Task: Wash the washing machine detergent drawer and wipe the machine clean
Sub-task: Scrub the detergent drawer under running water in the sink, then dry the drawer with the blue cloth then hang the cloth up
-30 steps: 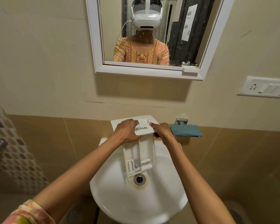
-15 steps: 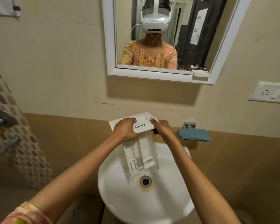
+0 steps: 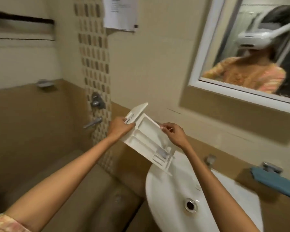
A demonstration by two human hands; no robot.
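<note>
Now: left hand (image 3: 120,127) grips the front-panel end of the white plastic detergent drawer (image 3: 146,131), fingers curled round the panel edge, with the printed label partly covered. Right hand (image 3: 173,133) pinches the drawer's far long side wall between thumb and fingertips, near the middle of its length.

The drawer is off any surface and held in the air by both hands. It is tilted, front panel up and to the left, rear end lower and to the right. Its open compartments face the camera. The rear end, with its small inserts, hangs over the left rim of the white round ceramic basin (image 3: 166,206); whether it touches the rim cannot be told because of motion blur.

Basin: metal-ringed drain hole (image 3: 190,205) near its centre, chrome tap (image 3: 209,160) at the back rim. A folded blue cloth (image 3: 274,183) lies on the ledge to the right of the basin, well apart from the drawer.

Wall behind — a white-framed mirror (image 3: 241,91) at upper right reflects a person in a patterned orange top and a white headset. A strip of beige mosaic tile (image 3: 94,64) runs down the wall left of the hands, carrying a chrome mixer valve (image 3: 96,101) with a spout (image 3: 93,123) below it. A printed paper sheet (image 3: 120,12) is stuck above.
</note>
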